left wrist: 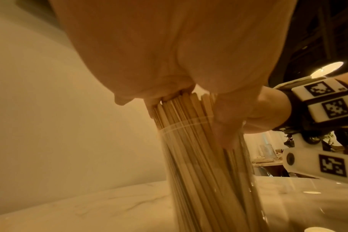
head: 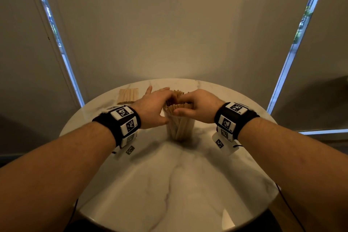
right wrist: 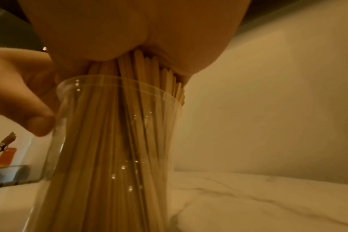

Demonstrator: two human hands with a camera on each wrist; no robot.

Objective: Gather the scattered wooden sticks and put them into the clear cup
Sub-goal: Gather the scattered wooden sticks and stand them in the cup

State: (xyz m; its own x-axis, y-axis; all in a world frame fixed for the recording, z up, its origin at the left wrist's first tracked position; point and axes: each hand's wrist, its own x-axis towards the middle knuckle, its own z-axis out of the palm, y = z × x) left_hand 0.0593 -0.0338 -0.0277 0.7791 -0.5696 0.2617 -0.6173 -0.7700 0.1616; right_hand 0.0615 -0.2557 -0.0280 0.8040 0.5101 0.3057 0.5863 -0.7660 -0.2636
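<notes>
— What's your work surface?

— You have a round table (head: pixel 175 184) with a white marble top, grey veins running across it and light glaring off its near edge.

— What stands on it?

— You'll find a clear cup (head: pixel 180 128) upright near the middle, packed with wooden sticks (right wrist: pixel 129 141) that rise above its rim.

— Anything else lying there?

— At your far left, a flat stack of loose sticks (head: pixel 128 96) lies side by side on the marble, well apart from the cup.
</notes>
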